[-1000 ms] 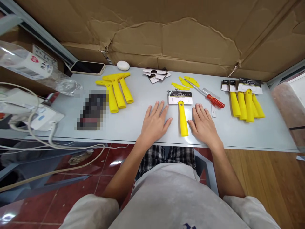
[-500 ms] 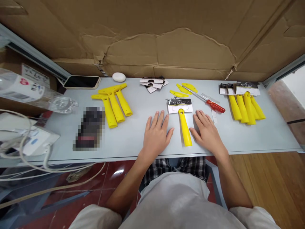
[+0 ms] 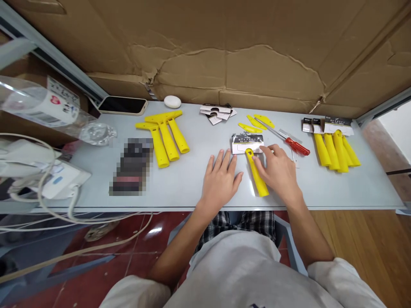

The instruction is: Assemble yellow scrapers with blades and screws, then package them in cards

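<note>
Yellow handle (image 3: 260, 186): lies on the table (image 3: 189, 188) between the two hands, near the front edge, slanting so that its lower end points toward the person's right.
White-and-black card (image 3: 238, 148): sits across the top end of that handle, printed side up.
Right hand (image 3: 281, 171): raised from the palm-flat rest seen a half second ago; now bent over the upper handle, thumb at the handle, index finger at the card's right end.
Right grip: thumb and index finger stand apart; whether they pinch the handle or merely touch it, cannot tell.
Left hand (image 3: 221, 182): unchanged, palm down on the table, fingers extended and lightly spread, holding nothing, just beside the handle.
Change noted: the handle slants more than a half second ago, its lower end having swung rightward; the card remains at its top.
Bearing on the work: in my judgement, handling of this piece has begun, with the right hand alone engaged.
Screwdriver (image 3: 297, 146): red grip, lying beyond the right hand, its shaft toward some loose yellow pieces (image 3: 250, 127).
Left group: three bare yellow handles (image 3: 162, 147), side by side.
Right group: several carded yellow handles (image 3: 338, 156), bunched together.
Spare cards (image 3: 215, 113): loosely piled at the back.
</note>
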Available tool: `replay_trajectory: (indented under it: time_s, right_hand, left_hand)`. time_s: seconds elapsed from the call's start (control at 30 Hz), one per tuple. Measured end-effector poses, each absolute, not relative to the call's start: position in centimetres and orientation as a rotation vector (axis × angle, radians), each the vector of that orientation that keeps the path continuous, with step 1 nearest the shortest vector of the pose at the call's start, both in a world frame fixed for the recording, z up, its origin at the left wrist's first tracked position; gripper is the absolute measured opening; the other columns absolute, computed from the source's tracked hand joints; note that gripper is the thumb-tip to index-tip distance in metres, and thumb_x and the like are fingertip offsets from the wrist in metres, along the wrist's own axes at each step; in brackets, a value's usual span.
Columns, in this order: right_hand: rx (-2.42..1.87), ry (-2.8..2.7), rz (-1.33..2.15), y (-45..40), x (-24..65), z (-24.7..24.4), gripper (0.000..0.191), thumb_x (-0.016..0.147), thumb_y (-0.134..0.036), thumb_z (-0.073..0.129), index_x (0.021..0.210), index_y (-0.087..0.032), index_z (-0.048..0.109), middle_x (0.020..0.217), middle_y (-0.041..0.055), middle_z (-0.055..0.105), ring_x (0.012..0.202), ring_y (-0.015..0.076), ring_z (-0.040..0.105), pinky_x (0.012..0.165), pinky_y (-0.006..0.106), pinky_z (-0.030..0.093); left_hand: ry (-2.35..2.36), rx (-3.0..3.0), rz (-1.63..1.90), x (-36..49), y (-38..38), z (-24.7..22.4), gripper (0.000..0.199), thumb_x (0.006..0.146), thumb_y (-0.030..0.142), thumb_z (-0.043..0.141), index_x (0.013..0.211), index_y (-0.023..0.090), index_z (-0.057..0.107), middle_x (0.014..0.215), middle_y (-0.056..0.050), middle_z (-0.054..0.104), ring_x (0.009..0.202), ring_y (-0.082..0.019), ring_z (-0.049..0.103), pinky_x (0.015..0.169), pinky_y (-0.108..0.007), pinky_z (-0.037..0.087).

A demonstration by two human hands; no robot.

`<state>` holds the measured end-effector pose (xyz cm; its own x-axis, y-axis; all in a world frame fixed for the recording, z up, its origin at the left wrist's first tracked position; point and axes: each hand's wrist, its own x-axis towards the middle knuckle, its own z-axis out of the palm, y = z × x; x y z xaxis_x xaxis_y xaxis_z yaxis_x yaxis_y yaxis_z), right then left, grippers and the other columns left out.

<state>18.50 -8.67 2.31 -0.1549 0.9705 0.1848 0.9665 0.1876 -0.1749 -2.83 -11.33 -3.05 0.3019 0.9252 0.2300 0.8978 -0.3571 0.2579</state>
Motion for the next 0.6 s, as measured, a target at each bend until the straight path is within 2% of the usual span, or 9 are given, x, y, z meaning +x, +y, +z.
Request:
replay_trajectory:
  time_s: [0.17, 0.33, 0.43, 0.6]
  right_hand:
    - [-1.938, -2.187, -0.016, -8.3, 15.9, 3.4, 0.048, 0.114, -0.052, 0.05, 0.137, -0.02, 0.077, 0.119, 0.0189, 0.076, 0.099, 0.0329, 0.073, 0.072, 0.038, 0.052]
    - [-2.02, -2.345, 0.171, -8.2, 14.7, 3.9, 0.044, 0.113, -0.049, 0.053, 0.145, -0.025, 0.072, 0.135, 0.0176, 0.073, 0.102, 0.034, 0.077, 0.072, 0.038, 0.051]
    - [-2.028, -2.367, 0.223, -8.0, 14.6, 3.6, 0.043, 0.114, -0.043, 0.051, 0.149, -0.025, 0.068, 0.132, 0.017, 0.076, 0.1, 0.0351, 0.079, 0.074, 0.04, 0.053]
    - [-2.04, -2.362, 0.289, -7.9, 15.2, 3.5, 0.044, 0.114, -0.032, 0.045, 0.153, -0.024, 0.063, 0.13, 0.0178, 0.08, 0.097, 0.0341, 0.08, 0.079, 0.041, 0.054]
  left_hand:
    - [1.723, 2.454, 0.526, -2.9, -11.3, -3.0, 0.06, 0.117, 0.042, 0.046, 0.169, 0.014, 0.059, 0.18, -0.021, 0.048, 0.171, -0.042, 0.042, 0.14, -0.068, 0.034]
    - [1.726, 2.453, 0.514, -2.9, -11.3, -3.0, 0.06, 0.117, 0.042, 0.047, 0.168, 0.013, 0.059, 0.181, -0.021, 0.047, 0.171, -0.043, 0.042, 0.14, -0.068, 0.033]
    - [1.73, 2.469, 0.505, -2.9, -11.3, -3.1, 0.06, 0.118, 0.043, 0.046, 0.168, 0.011, 0.059, 0.181, -0.021, 0.047, 0.171, -0.042, 0.042, 0.14, -0.067, 0.034]
    - [1.739, 2.479, 0.54, -2.9, -11.3, -3.2, 0.058, 0.117, 0.041, 0.047, 0.168, 0.015, 0.059, 0.18, -0.02, 0.05, 0.171, -0.042, 0.044, 0.139, -0.066, 0.036]
